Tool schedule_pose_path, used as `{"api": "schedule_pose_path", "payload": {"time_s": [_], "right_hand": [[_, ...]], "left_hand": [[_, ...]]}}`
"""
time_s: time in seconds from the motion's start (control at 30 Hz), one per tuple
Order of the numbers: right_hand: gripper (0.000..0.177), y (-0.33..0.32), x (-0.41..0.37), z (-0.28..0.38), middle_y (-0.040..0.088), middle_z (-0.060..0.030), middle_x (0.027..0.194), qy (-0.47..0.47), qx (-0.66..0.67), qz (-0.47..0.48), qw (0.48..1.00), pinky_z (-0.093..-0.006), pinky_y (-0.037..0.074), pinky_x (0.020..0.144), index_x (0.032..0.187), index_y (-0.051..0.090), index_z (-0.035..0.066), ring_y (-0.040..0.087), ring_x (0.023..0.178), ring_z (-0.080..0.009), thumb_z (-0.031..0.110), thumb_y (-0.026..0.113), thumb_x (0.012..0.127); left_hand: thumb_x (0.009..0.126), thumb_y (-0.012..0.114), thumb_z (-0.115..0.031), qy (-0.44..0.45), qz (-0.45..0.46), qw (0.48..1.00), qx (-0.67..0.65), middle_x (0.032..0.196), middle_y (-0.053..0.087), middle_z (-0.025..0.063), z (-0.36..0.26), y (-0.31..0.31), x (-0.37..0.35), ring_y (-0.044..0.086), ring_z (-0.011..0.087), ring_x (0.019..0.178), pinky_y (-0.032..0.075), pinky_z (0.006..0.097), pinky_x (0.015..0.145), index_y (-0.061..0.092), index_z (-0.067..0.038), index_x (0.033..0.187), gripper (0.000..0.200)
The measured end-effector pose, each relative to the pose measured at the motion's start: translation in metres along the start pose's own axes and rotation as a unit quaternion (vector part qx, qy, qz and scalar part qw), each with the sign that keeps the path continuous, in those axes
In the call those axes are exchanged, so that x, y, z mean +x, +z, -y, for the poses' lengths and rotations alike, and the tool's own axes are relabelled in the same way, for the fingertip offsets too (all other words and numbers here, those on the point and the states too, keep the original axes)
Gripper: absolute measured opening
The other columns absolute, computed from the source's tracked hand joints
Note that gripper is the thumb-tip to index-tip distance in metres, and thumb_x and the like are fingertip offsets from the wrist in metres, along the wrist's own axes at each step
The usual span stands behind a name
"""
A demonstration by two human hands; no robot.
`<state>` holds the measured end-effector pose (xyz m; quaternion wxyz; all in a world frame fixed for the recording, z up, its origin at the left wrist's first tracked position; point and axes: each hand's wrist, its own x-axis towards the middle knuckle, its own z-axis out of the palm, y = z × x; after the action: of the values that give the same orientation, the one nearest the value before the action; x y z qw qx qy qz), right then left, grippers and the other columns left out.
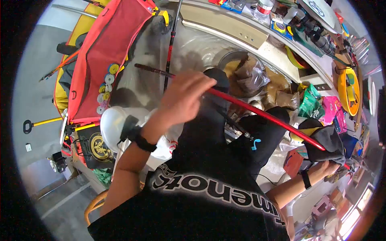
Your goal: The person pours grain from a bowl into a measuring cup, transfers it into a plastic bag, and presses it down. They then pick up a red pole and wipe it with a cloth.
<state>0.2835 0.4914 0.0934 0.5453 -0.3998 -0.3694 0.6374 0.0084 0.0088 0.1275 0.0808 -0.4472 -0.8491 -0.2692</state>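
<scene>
A glossy red fishing rod (261, 112) with a dark handle end slants across above my knees. My left hand (183, 98) is closed over its handle part, fingers curled and slightly blurred. Farther right, a dark grey cloth (325, 144) is wrapped about the rod, which disappears into it and shows again beyond. My right hand (325, 169) grips the cloth from below; its fingers are partly hidden. Beneath the red rod, a thin black rod (239, 125) with a blue clip (255, 144) lies between my legs.
To the left lies a long red bag (106, 56) with several line spools (108, 79). A white bucket (112, 124) stands by my left leg. Ahead are a metal basin (225, 60) holding a plastic bag, and a cluttered shelf (277, 38). A yellow basin (349, 92) is at right.
</scene>
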Motion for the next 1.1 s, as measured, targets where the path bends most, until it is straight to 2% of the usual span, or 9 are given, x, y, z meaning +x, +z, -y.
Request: {"api": "schedule_pose_path", "payload": {"time_s": [0.1,0.23,0.33,0.4,0.43,0.57,0.7,0.87,1.1], "right_hand": [[0.035,0.003,-0.023,-0.006,0.06,-0.014,0.116,-0.089,-0.092,0.056,0.99,-0.0452,0.04,0.099,0.113,0.058,0.001,0.057,0.106,-0.0291,0.025,0.052,0.088],[0.037,0.005,-0.042,-0.008,0.059,-0.0137,0.116,-0.143,-0.165,0.088,0.972,-0.0436,0.04,0.098,0.115,0.056,0.0,0.056,0.106,-0.0281,0.023,0.053,0.086],[0.038,0.007,-0.048,-0.007,0.058,-0.0135,0.117,-0.167,-0.197,0.104,0.96,-0.0425,0.04,0.098,0.116,0.055,0.0,0.056,0.106,-0.0274,0.021,0.053,0.085],[0.039,0.008,-0.051,-0.006,0.058,-0.0134,0.117,-0.181,-0.217,0.11,0.953,-0.0417,0.041,0.098,0.117,0.054,-0.001,0.056,0.106,-0.0269,0.02,0.054,0.084],[0.04,0.009,-0.053,-0.003,0.057,-0.0133,0.117,-0.188,-0.225,0.113,0.949,-0.0413,0.041,0.097,0.118,0.054,-0.001,0.055,0.106,-0.0267,0.02,0.054,0.084],[0.042,0.01,-0.059,0.005,0.056,-0.0131,0.118,-0.214,-0.258,0.126,0.934,-0.0398,0.041,0.097,0.119,0.052,-0.002,0.055,0.106,-0.0257,0.017,0.055,0.082],[0.045,0.015,-0.061,0.013,0.055,-0.0128,0.119,-0.237,-0.278,0.137,0.921,-0.0382,0.041,0.096,0.121,0.051,-0.003,0.054,0.106,-0.0247,0.015,0.056,0.08],[0.048,0.018,-0.061,0.017,0.054,-0.0125,0.119,-0.248,-0.284,0.142,0.915,-0.0367,0.041,0.095,0.123,0.049,-0.004,0.054,0.106,-0.0237,0.013,0.057,0.078],[0.035,-0.006,-0.011,0.008,0.055,-0.012,0.122,-0.11,-0.13,0.103,0.98,-0.0429,0.033,0.105,0.122,0.052,0.004,0.05,0.113,-0.026,0.024,0.047,0.094]], "left_hand": [[0.064,0.054,0.007,-0.091,0.048,0.992,0.078,0.116,0.053,0.0117,0.035,-0.005,-0.027,0.047,0.0304,0.114,0.034,0.0457,0.101,0.052,-0.01,0.122,0.06],[0.062,0.054,0.007,-0.12,0.071,0.975,0.172,0.126,0.048,0.013,0.079,0.006,-0.051,0.044,0.0353,0.119,0.03,0.0459,0.105,0.047,-0.01,0.127,0.068],[0.063,0.059,0.001,-0.097,0.044,0.976,0.192,0.109,0.057,0.0109,0.11,0.013,-0.06,0.05,0.0315,0.109,0.034,0.0476,0.101,0.058,-0.01,0.113,0.051],[0.064,0.061,-0.005,-0.104,0.093,0.972,0.189,0.088,0.059,0.0103,0.136,0.013,-0.074,0.055,0.0328,0.091,0.041,0.0458,0.09,0.061,-0.008,0.089,0.026],[0.064,0.062,-0.01,-0.125,0.056,0.975,0.174,0.073,0.055,0.0101,0.139,0.013,-0.077,0.054,0.0336,0.076,0.044,0.0442,0.074,0.055,-0.006,0.07,0.01],[0.065,0.065,-0.014,-0.124,0.041,0.977,0.169,0.072,0.055,0.0111,0.144,0.008,-0.086,0.055,0.034,0.072,0.042,0.0444,0.062,0.053,-0.007,0.065,0.013],[0.07,0.066,-0.018,-0.145,0.045,0.971,0.185,0.06,0.052,0.0119,0.142,0.011,-0.09,0.053,0.0354,0.061,0.04,0.0448,0.056,0.054,-0.007,0.059,0.02],[0.073,0.066,-0.022,-0.145,0.091,0.972,0.164,0.061,0.054,0.0141,0.146,0.013,-0.096,0.054,0.0365,0.061,0.041,0.0453,0.055,0.056,-0.005,0.058,0.025],[0.072,0.066,-0.024,-0.172,0.199,0.96,0.096,0.064,0.059,0.0181,0.121,0.013,-0.085,0.058,0.0389,0.064,0.045,0.0462,0.06,0.066,-0.004,0.068,0.02]]}}
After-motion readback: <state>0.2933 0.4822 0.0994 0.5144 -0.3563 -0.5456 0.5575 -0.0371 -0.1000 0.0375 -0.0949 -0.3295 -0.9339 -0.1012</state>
